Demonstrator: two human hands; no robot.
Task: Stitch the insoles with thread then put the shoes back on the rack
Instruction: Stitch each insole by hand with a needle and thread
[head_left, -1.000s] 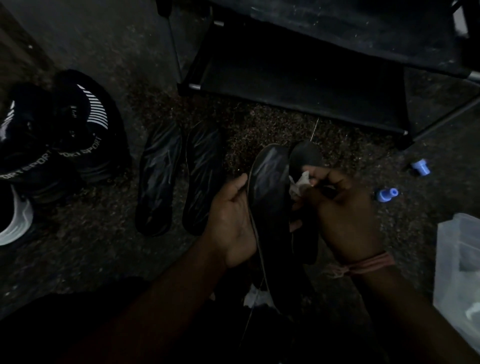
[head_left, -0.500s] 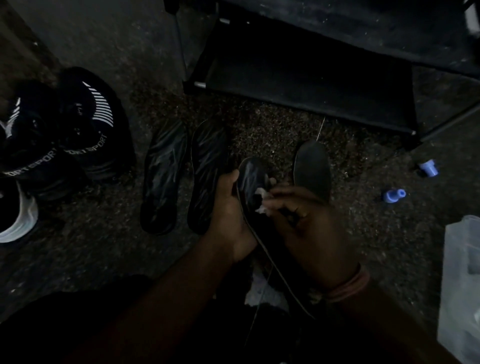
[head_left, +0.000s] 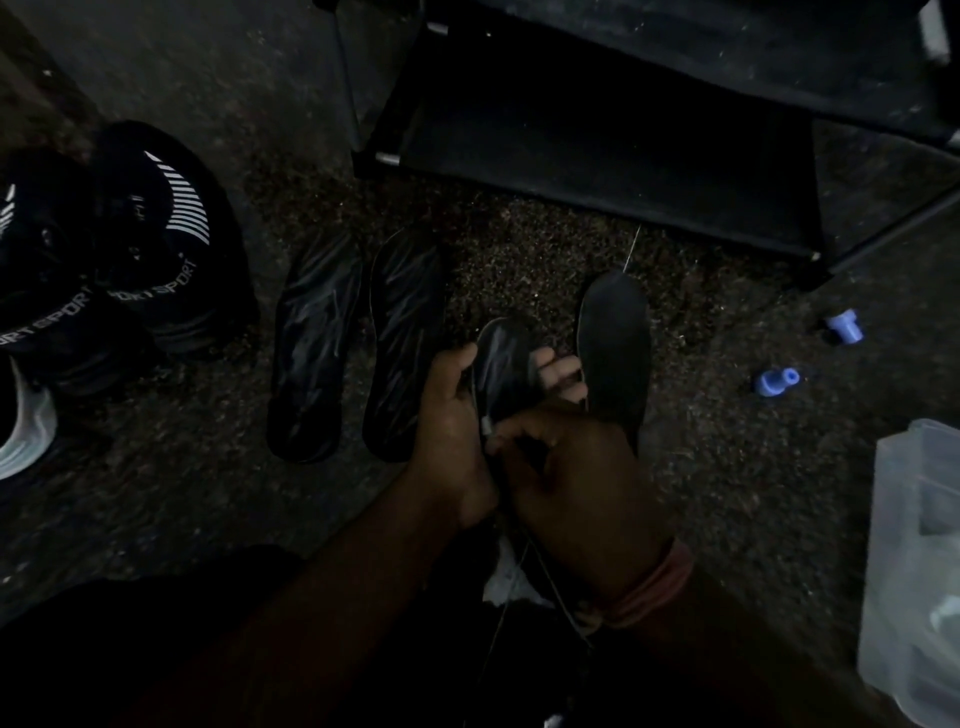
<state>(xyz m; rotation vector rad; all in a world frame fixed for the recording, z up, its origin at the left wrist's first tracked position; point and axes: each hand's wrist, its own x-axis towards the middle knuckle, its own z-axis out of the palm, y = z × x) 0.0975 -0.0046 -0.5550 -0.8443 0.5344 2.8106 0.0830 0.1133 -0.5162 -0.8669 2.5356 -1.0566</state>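
Your left hand (head_left: 457, 431) grips the dark ribbed foam insole (head_left: 501, 371) steady; your right hand (head_left: 566, 473) fingers pinch the thin pale thread (head_left: 550, 582), tensioning a stitch.

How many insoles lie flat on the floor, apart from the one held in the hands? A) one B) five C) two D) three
D: two glossy insoles lie side by side at left, and a matte insole lies right of the left hand.
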